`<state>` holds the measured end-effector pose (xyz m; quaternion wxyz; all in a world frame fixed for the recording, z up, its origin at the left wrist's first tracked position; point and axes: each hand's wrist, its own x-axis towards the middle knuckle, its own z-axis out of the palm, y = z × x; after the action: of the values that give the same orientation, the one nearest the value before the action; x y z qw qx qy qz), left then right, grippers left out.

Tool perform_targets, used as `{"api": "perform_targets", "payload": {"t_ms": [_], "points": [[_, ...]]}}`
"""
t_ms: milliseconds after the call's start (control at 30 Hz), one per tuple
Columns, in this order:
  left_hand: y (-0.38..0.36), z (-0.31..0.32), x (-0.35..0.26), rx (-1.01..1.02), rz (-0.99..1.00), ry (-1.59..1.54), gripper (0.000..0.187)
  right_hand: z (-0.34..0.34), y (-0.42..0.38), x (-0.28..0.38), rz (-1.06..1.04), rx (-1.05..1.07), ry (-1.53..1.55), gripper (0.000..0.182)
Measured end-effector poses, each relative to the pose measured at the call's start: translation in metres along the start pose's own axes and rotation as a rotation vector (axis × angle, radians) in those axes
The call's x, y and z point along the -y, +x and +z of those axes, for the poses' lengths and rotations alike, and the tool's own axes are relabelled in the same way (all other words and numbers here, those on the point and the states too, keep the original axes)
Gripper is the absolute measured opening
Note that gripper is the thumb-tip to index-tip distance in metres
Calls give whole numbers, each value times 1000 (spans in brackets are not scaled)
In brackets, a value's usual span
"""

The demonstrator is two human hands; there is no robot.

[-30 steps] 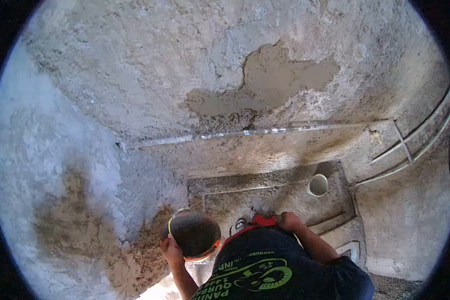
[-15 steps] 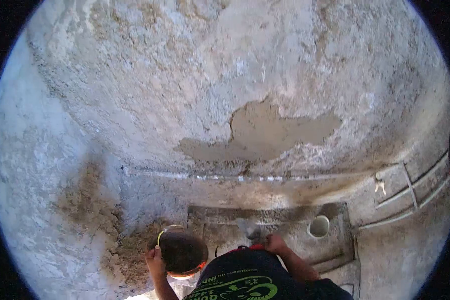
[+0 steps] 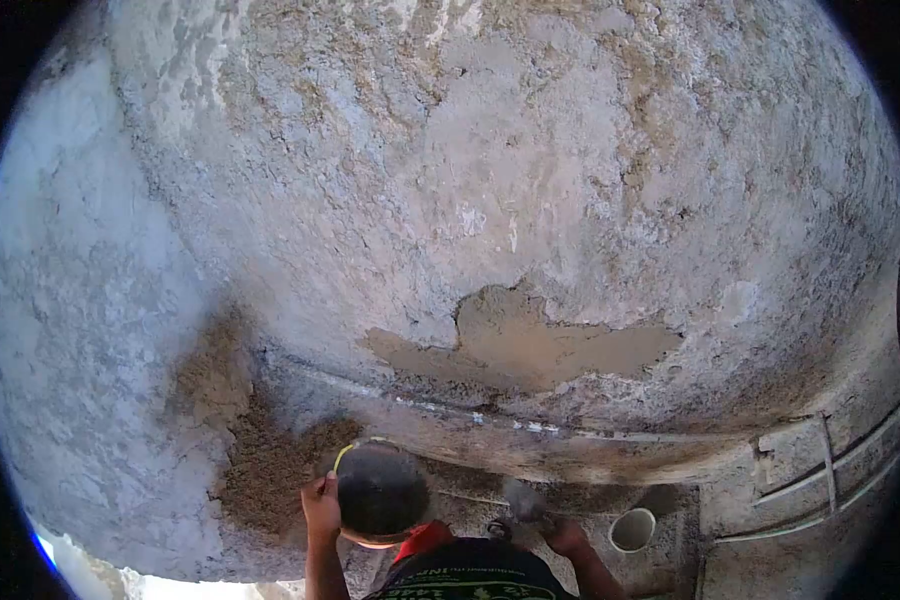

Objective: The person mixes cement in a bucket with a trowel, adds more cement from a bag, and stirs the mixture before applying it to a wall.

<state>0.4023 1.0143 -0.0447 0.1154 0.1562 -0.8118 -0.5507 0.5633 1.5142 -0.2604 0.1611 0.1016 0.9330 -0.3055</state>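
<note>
At near left, the left hand [image 3: 321, 506] gripped a bucket [image 3: 382, 458] by its rim; the right hand [image 3: 568, 538] clasped what was probably a trowel [image 3: 523, 499], left of a pail [image 3: 630, 522].

Bucket [image 3: 410, 468] at left hand [image 3: 321, 507]: blackish inside, yellow strip [image 3: 343, 457] at rim. Pail [image 3: 626, 523] right of right hand [image 3: 567, 540]: off-white. Shirt [image 3: 475, 562] between hands: black, green print [image 3: 500, 590]. Wall [image 3: 530, 180] beyond hands: mottled grey, with plain brown patch [image 3: 530, 340].
</note>
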Motion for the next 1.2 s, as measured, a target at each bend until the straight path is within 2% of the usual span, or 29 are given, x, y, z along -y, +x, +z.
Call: {"api": "perform_targets", "payload": {"t_ms": [100,167,200,300,333,400,433,467,500,600,700,733,833,867,933,1000,1133,1200], "points": [[-2,16,-12,-26,-52,38,35,-31,-27,23,29,-16,13,48],[-7,29,-28,-40,169,137,41,-35,-41,28,10,-33,-3,49],[-12,35,-43,22,34,-29,44,-35,-42,28,3,-61,-17,50],[-14,40,-61,126,131,102,42,-16,-46,20,-9,-61,38,54],[-20,42,-74,122,249,140,42,-9,-50,21,-1,-73,42,54],[-20,43,-74,177,236,118,41,-3,-58,30,23,-212,109,56],[-18,43,-77,220,207,109,41,-2,-62,38,34,-234,116,56],[-22,41,-80,227,191,54,37,0,-65,47,122,-171,111,57],[-18,39,-79,245,209,49,37,3,-69,55,209,-106,108,58],[-4,29,-36,280,136,36,35,27,-77,62,137,-160,147,59],[6,9,-11,355,97,14,36,64,-76,67,238,-154,125,58],[4,9,1,255,63,-70,38,62,-83,83,242,-166,129,58],[4,-20,11,340,56,-33,40,63,-100,128,129,-176,213,56],[6,-18,32,286,88,-102,43,72,-102,136,128,-117,138,56],[-4,-45,3,349,109,-46,42,83,-116,154,137,-51,59,57],[-4,-65,4,409,132,9,41,89,-133,181,306,43,169,55],[3,-86,27,372,125,156,40,142,-148,184,305,-68,290,64],[-5,-94,24,373,126,196,40,154,-155,191,373,-76,317,66]]}}
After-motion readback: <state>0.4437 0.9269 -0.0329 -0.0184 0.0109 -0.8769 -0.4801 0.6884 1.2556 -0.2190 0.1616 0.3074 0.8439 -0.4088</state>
